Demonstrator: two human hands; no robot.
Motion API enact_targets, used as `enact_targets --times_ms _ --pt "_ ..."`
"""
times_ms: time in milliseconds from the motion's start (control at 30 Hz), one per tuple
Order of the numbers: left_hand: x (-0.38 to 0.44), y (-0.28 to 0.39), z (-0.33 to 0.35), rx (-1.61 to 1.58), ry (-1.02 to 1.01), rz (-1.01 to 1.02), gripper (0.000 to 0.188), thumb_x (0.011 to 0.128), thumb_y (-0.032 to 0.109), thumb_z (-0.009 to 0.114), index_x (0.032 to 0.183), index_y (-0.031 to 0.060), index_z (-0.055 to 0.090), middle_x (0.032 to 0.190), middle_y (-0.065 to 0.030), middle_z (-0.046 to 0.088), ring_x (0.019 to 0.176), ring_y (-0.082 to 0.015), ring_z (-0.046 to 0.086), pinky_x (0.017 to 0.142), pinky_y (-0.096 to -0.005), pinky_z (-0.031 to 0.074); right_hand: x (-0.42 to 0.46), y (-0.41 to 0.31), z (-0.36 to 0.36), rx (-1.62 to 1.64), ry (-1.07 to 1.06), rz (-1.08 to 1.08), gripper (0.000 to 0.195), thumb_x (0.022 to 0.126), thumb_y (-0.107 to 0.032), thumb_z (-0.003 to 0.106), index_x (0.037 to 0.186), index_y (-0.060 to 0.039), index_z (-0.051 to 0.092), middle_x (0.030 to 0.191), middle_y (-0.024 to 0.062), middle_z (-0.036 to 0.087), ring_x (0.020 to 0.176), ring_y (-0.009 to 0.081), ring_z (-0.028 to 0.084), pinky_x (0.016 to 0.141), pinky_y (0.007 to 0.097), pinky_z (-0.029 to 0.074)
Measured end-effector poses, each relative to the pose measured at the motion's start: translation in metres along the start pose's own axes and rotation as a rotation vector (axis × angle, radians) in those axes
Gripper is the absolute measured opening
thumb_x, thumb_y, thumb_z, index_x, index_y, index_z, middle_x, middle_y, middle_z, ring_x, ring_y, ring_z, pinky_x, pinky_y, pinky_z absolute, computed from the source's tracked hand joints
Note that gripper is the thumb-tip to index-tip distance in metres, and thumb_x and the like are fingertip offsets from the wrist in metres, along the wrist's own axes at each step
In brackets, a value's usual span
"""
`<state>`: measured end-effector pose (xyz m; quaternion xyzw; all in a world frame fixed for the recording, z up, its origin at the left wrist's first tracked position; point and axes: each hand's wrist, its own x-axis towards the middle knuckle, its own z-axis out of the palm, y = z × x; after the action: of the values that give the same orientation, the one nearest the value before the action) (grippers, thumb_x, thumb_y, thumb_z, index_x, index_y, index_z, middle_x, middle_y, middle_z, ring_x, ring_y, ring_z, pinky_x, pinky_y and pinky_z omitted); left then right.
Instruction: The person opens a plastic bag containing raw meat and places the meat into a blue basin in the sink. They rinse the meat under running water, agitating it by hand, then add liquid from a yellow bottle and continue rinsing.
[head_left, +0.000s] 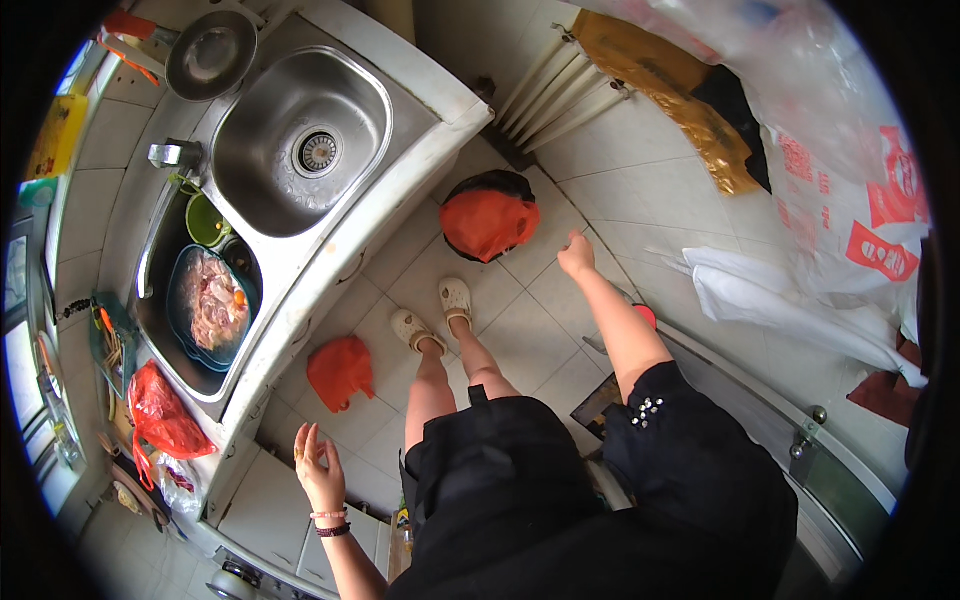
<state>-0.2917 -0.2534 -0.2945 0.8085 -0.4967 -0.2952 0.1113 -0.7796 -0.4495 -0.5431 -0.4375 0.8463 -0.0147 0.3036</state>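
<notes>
My left hand (320, 466) hangs in the air beside the counter, its fingers apart and nothing in them. It is nearest to a red plastic bag (341, 373) lying on the floor. Over the tiles on the other side, my right hand (577, 256) holds nothing that I can see; its fingers are partly curled and one points out. Near it stands a bin lined with a red bag (487, 225), whose contents are hidden. Inside the smaller sink basin, a blue-green basin (180, 296) holds raw meat pieces (214, 300) in liquid.
The larger steel sink (259, 150) has a tap (175, 154) at its side. A green container (206, 219) sits by the meat. A filled red bag (165, 412) rests on the counter. Pipes (551, 94) rise in the corner; plastic bags (832, 187) hang on the right.
</notes>
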Motion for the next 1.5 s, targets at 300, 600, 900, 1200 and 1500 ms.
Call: enact_targets --times_ms 300,600,900,1200,1500 --pt "0.010 -0.003 0.003 -0.003 0.050 0.135 0.033 0.085 0.004 0.057 0.117 0.0028 0.056 0.126 -0.0153 0.049 0.079 -0.0167 0.061 0.070 -0.0266 0.053 -0.017 0.075 -0.059 0.070 0.081 -0.141 0.020 0.077 -0.009 0.057 0.094 -0.0011 0.061 0.089 0.0170 0.064 0.083 0.0304 0.062 0.075 0.0376 0.049" --pt "0.023 -0.008 -0.002 0.018 0.077 0.143 0.032 0.084 0.006 0.058 0.116 0.0012 0.056 0.125 -0.0159 0.050 0.075 -0.0179 0.061 0.067 -0.0283 0.052 -0.064 0.141 -0.066 0.096 -0.028 -0.024 0.012 0.075 -0.008 0.057 0.083 -0.0022 0.063 0.080 0.0156 0.065 0.076 0.0282 0.063 0.068 0.0353 0.049" --pt "0.055 0.003 -0.003 -0.083 0.084 0.194 0.031 0.085 0.007 0.058 0.116 0.0013 0.056 0.125 -0.0166 0.050 0.075 -0.0157 0.061 0.065 -0.0261 0.052 -0.089 0.165 -0.068 0.349 -0.159 0.118 0.013 0.077 -0.008 0.053 0.084 -0.0009 0.062 0.076 0.0128 0.063 0.071 0.0231 0.061 0.066 0.0330 0.049" --pt "0.061 0.001 -0.005 -0.152 0.134 0.116 0.029 0.084 0.011 0.060 0.111 0.0001 0.060 0.120 -0.0148 0.055 0.071 -0.0128 0.061 0.064 -0.0257 0.049 -0.074 0.149 -0.102 0.295 -0.215 0.187 0.014 0.080 -0.006 0.050 0.085 0.0032 0.060 0.073 0.0081 0.059 0.061 0.0177 0.059 0.057 0.0305 0.051" --pt "0.049 -0.013 -0.008 -0.454 -0.012 -0.179 0.031 0.087 0.013 0.059 0.115 -0.0011 0.058 0.101 -0.0094 0.063 0.073 -0.0089 0.059 0.064 -0.0224 0.048 -0.052 0.100 -0.093 0.354 -0.258 0.088 0.015 0.075 -0.008 0.052 0.084 -0.0011 0.062 0.068 0.0107 0.063 0.064 0.0205 0.060 0.059 0.0329 0.047"
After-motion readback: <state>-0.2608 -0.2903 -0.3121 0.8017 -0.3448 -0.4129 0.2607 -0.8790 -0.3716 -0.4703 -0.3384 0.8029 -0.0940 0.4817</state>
